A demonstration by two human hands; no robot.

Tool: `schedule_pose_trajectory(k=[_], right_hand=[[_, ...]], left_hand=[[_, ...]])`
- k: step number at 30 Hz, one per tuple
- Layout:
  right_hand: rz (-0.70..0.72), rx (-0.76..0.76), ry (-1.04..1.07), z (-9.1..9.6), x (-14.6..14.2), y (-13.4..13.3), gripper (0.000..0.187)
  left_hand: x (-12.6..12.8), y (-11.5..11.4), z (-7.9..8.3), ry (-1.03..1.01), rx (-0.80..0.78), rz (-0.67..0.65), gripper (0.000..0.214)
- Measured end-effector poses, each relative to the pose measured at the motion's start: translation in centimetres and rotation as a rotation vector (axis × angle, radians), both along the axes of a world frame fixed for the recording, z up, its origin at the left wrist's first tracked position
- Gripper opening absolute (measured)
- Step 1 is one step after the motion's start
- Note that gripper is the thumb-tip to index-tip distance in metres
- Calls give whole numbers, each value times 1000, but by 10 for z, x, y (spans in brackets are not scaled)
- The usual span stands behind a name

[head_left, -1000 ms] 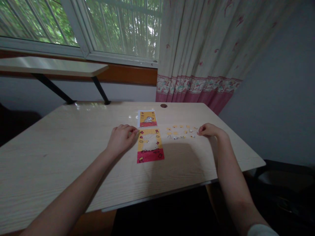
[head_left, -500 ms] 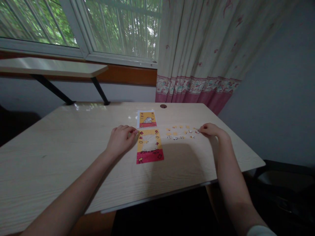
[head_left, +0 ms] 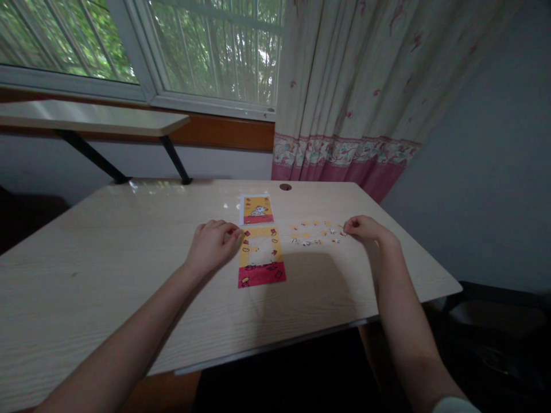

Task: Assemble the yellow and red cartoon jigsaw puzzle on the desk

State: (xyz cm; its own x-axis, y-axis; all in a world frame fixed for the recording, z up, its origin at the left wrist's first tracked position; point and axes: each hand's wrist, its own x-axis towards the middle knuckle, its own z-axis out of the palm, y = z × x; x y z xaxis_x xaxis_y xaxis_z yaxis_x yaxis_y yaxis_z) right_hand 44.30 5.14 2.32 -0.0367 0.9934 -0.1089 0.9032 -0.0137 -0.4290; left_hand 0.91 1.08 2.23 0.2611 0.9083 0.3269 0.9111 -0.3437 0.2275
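Note:
A partly filled jigsaw puzzle (head_left: 262,275) lies flat on the desk, yellow above and red below, with a pale gap in its middle. Beside its upper left edge rests my left hand (head_left: 215,244), thumb and fingers closed together; anything between them is hidden. Loose puzzle pieces (head_left: 305,235), several yellow and several white with dark lines, spread to the right of the puzzle. At their right end my right hand (head_left: 365,227) pinches at a small puzzle piece, mostly covered by the fingertips. A reference picture (head_left: 258,210) of a white animal lies just behind the puzzle.
The pale wooden desk (head_left: 129,287) has a round cable hole (head_left: 285,187) near its back edge. A raised shelf (head_left: 107,121) on black supports stands at the back left. Behind are a window and a floral curtain (head_left: 340,115); a dark chair (head_left: 495,304) stands at the right.
My right hand has shifted slightly left at the loose pieces, still pinched. The left hand stays beside the puzzle.

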Motion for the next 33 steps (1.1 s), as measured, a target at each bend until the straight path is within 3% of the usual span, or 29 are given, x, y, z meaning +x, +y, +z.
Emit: schedule_pose_trajectory(k=[5,11,19,30,33], right_hand=[[-84,170,-3,-3,-4,1,19],[4,89,60,-18,6,14,25],[44,130,163,-33,12,23,26],[46,122,230,-29,12,19,33],[68,37,288,-23,16,13,40]], left_hand=[[0,-1,2,13,-3,9,37],[0,1,1,11,-4,11,37],[-1,3,-2,8,30,-1,35],[-5,6,-5,14,66,-10,32],[-6,7,-6,-13,77,-14,31]])
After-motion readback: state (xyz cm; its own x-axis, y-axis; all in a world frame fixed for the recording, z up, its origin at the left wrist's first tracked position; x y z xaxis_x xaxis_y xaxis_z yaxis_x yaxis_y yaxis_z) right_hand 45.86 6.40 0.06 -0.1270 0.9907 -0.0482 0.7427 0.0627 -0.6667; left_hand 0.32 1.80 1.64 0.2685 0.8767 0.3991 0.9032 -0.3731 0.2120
